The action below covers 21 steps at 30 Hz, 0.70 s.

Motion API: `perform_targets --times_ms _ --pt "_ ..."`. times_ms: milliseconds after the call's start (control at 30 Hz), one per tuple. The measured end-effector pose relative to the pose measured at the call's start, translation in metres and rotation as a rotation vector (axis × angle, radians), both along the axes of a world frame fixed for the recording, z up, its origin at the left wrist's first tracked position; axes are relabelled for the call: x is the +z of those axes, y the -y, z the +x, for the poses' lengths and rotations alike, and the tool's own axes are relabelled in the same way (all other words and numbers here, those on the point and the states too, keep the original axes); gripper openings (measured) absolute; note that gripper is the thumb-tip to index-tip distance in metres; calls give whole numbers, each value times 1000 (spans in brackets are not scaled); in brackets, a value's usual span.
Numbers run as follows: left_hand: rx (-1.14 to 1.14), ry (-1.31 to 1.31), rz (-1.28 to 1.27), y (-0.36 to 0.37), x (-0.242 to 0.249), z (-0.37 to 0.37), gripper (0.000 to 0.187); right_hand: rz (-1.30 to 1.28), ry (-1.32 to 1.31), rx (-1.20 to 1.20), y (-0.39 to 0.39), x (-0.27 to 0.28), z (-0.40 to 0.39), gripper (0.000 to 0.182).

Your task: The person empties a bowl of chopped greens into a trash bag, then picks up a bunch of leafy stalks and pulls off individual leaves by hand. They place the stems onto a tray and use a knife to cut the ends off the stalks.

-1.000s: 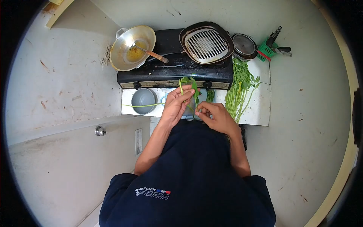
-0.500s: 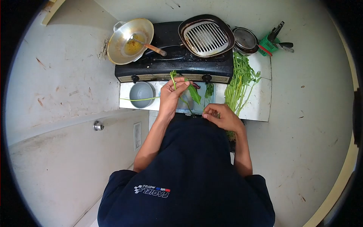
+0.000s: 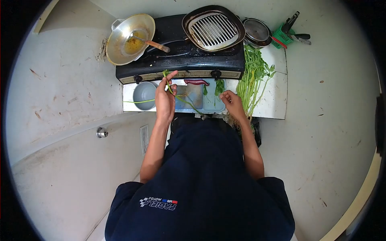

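Note:
My left hand [image 3: 164, 102] is closed on a long green vegetable stem [image 3: 188, 103], its forefinger stretched out. The stem trails down to the right toward the tray's near edge. My right hand [image 3: 234, 105] is at the right side of the blue tray [image 3: 222, 105], thumb and fingertips pinched together; what they hold, if anything, is too small to make out. Green leaves [image 3: 219, 86] lie on the tray just above those fingertips. A knife with a dark red handle [image 3: 196, 82] rests across the tray's far part.
A grey bowl [image 3: 144, 96] with a stem across it stands at left. Leafy greens [image 3: 253, 78] with roots lie at right. Behind are a stove [image 3: 177, 66], a wok [image 3: 118, 44] with a spatula, a grill pan [image 3: 233, 42], a lidded pot [image 3: 257, 31] and a green utensil basket [image 3: 282, 37].
My left hand has moved left with the stem, and the big leaf that hung beside it is gone from there. My right hand has risen toward the leaves on the tray. The view has shifted slightly.

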State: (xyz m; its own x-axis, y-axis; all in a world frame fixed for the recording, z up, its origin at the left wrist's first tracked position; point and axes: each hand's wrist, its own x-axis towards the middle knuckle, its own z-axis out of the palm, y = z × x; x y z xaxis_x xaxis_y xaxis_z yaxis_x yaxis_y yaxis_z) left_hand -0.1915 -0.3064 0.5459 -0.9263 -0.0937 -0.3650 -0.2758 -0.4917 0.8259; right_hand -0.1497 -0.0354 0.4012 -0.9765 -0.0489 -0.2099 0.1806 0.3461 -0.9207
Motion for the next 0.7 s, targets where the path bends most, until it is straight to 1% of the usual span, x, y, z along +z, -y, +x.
perform_targets --times_ms 67,167,267,367,467,567,667,700 --pt "-2 -18 -33 0 1 0 31 53 25 -34 3 -9 -4 16" --pt "19 -18 -34 -1 -2 1 30 145 74 -32 4 -55 0 18" --pt "45 2 -11 -6 5 2 22 282 113 47 2 -92 10 20" --pt "55 -9 27 -3 0 3 17 362 109 80 3 -96 17 25" --pt "9 16 9 2 -4 6 16 384 207 88 3 -93 20 27" --pt "1 39 9 -1 4 7 16 491 166 35 5 -73 24 27" --pt "-34 22 -16 -6 12 8 16 406 142 -25 12 -30 16 24" --pt "-48 7 14 -6 12 8 15 340 115 -16 14 -16 14 22"
